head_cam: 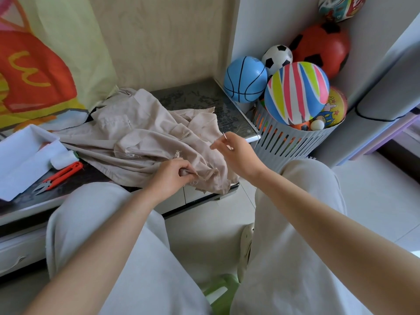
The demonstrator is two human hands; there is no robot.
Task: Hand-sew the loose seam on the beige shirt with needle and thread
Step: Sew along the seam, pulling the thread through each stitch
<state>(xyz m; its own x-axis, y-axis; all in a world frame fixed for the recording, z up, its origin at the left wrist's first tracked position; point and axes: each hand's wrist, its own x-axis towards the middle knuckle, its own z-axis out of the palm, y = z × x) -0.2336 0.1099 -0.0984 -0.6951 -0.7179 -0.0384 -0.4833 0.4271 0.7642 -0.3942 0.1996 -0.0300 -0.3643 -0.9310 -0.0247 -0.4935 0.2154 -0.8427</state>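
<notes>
From the head camera, the beige shirt (145,142) lies crumpled on a dark table (204,98), with its frayed near corner hanging over the table's front edge above the person's knees.

The left hand (171,176) rests on that near corner. Its fingers are curled and pinch a fold of cloth beside the loose threads.

The right hand (236,153) is raised just right of the shirt and clear of the cloth. Thumb and forefinger are pressed together on a needle (225,135), whose free end points up and away. One finger reaches out left toward the shirt. The thread is too fine to follow.

Left of the shirt, on the same table, lie orange thread snips (60,176) with their blades toward the table's front edge. Just beyond them sits a white open box (22,155), touching the shirt's left hem.

Behind the shirt to the left hangs a pale green bag (45,64). It bears a red patch with a yellow M-shaped mark, seen sideways, and no words on it can be read.

Right of the shirt, past the table's end, stands a grey slotted basket (293,142) piled with balls:
- a blue basketball (245,79), whose small lettering is too blurred to read
- a striped ball (297,93)
- a black-and-white football (277,56)
- a red ball (322,51)
</notes>
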